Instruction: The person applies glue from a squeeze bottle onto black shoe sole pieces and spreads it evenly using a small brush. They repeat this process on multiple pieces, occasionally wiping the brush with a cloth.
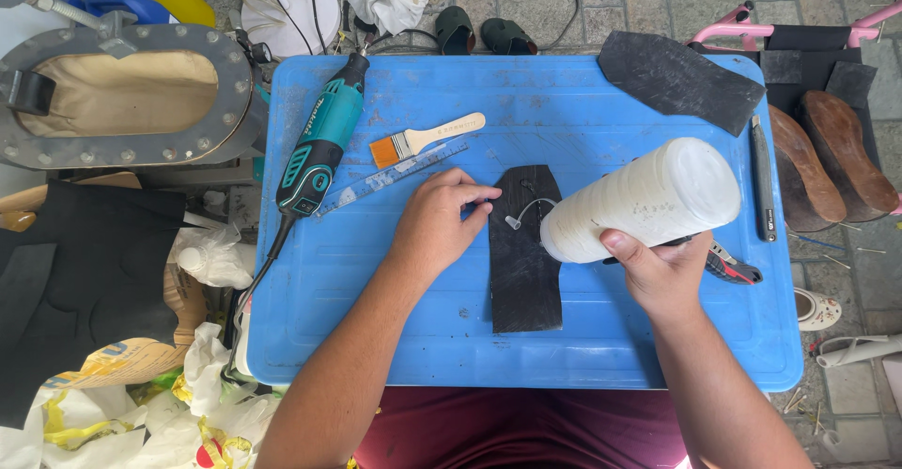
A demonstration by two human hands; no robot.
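A black rubber sole piece point(522, 272) lies flat in the middle of a blue plastic table top point(395, 337). My left hand point(440, 223) rests on its left edge, fingers touching the piece. My right hand point(662, 272) holds a white plastic bottle point(648, 198) tipped on its side, mouth end over the sole piece. A thin curved line of white glue point(528, 211) sits on the upper part of the black piece.
A teal rotary tool point(319, 140), a flat brush with orange bristles point(423, 138) and a ruler point(395, 178) lie at the upper left. Another black rubber sheet point(678, 79), a knife point(763, 178), pliers point(733, 267) and brown shoe soles point(827, 159) are at the right.
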